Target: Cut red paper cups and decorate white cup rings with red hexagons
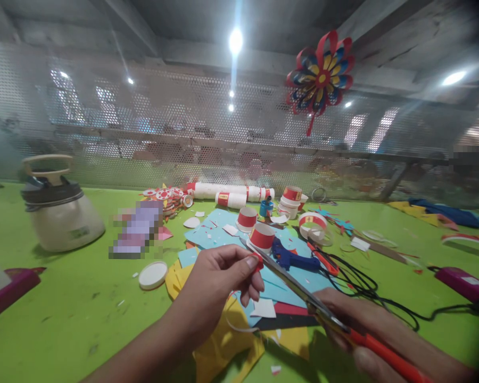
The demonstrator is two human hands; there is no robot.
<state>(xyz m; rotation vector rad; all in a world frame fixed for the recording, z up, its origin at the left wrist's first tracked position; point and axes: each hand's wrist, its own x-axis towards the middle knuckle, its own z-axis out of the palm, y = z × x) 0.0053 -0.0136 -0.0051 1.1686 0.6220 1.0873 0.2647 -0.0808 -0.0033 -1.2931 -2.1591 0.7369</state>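
Observation:
My left hand pinches a small red paper piece between thumb and fingertips. In my right hand is a pair of scissors with red handles, its blades pointing up and left. The blade tips lie close to the red piece; whether they touch it I cannot tell. Just behind are red-and-white paper cup pieces and a blue glue gun with a black cord. Light blue paper and yellow paper scraps lie beneath my hands.
A large beige thermos jug stands at left, near a blurred-out rectangle. A white round lid lies closer in. Stacked paper cups stand at the back. A purple power strip sits right, and a paper flower hangs above.

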